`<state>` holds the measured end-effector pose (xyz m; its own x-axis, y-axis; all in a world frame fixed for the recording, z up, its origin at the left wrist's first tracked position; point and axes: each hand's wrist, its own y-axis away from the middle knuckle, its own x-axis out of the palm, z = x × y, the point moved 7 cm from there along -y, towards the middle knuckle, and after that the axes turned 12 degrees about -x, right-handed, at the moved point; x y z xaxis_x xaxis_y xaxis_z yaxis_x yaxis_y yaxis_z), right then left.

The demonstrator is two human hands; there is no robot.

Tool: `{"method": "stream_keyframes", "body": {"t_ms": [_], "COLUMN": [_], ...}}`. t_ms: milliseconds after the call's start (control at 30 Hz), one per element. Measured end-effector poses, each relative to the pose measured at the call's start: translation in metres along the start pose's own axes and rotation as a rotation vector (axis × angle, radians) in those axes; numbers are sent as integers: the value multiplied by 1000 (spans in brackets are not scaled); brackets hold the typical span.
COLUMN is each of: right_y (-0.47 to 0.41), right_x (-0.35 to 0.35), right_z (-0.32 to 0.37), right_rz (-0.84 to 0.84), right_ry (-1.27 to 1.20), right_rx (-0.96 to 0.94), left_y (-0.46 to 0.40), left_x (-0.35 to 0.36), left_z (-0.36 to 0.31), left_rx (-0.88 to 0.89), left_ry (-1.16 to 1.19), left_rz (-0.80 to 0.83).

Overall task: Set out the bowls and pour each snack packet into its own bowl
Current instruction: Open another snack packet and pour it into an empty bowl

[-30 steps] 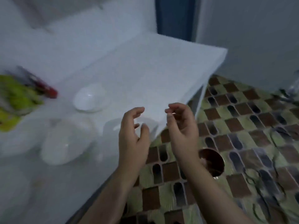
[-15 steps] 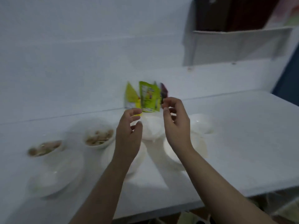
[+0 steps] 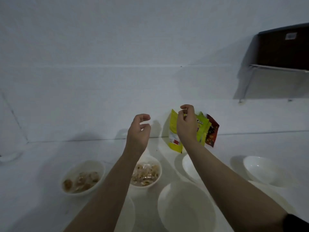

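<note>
Three snack packets lean against the white wall: a yellow packet [image 3: 173, 131], a green packet [image 3: 203, 129] and a dark red packet [image 3: 212, 131]. My right hand [image 3: 186, 124] hangs in front of them, fingers curled toward the thumb near the yellow packet's top, with nothing visibly in it. To its left my left hand [image 3: 138, 131] is raised, loosely curled and empty. Two white bowls hold snacks: the left filled bowl [image 3: 98, 166] and the middle filled bowl [image 3: 158, 166]. Empty ones are the large bowl [image 3: 185, 206], the bowl behind my right forearm [image 3: 188, 166] and the right bowl [image 3: 259, 169].
Everything stands on a white table [image 3: 50, 164] set against a white wall. A wall shelf [image 3: 275, 68] at the upper right carries a dark box [image 3: 284, 49]. Another white dish [image 3: 128, 213] shows partly under my left forearm.
The view swung from the table's end and the floor back to the wall and the bowls. Both hands rose toward the packets, and the right one now overlaps them.
</note>
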<state>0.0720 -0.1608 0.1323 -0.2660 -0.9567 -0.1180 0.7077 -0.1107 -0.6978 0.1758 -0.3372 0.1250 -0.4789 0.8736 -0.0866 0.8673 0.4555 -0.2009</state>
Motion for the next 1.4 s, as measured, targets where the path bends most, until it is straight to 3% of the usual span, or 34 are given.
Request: {"method": "stream_keyframes", "body": {"t_ms": [267, 367, 500, 633, 867, 1200, 1400], "right_y": [-74, -89, -92, -91, -91, -82, -54], "right_x": [57, 74, 89, 98, 90, 25, -46], "right_z": [-71, -102, -143, -153, -152, -46, 11], "right_rz": [342, 527, 708, 785, 608, 335, 188], "right_ry": [646, 861, 921, 1056, 860, 484, 431], "right_rx": [-86, 2, 202, 95, 29, -96, -201], "left_y": [-91, -114, -137, -149, -143, -79, -33], "left_x": [6, 14, 28, 34, 38, 59, 76], "left_z": [36, 50, 66, 73, 72, 16, -4], "left_rx": [-209, -265, -317, -325, -328, -350, -281], "left_ry": [19, -4, -11, -14, 37, 234, 249], "left_rz": [39, 53, 65, 62, 42, 112, 140]}}
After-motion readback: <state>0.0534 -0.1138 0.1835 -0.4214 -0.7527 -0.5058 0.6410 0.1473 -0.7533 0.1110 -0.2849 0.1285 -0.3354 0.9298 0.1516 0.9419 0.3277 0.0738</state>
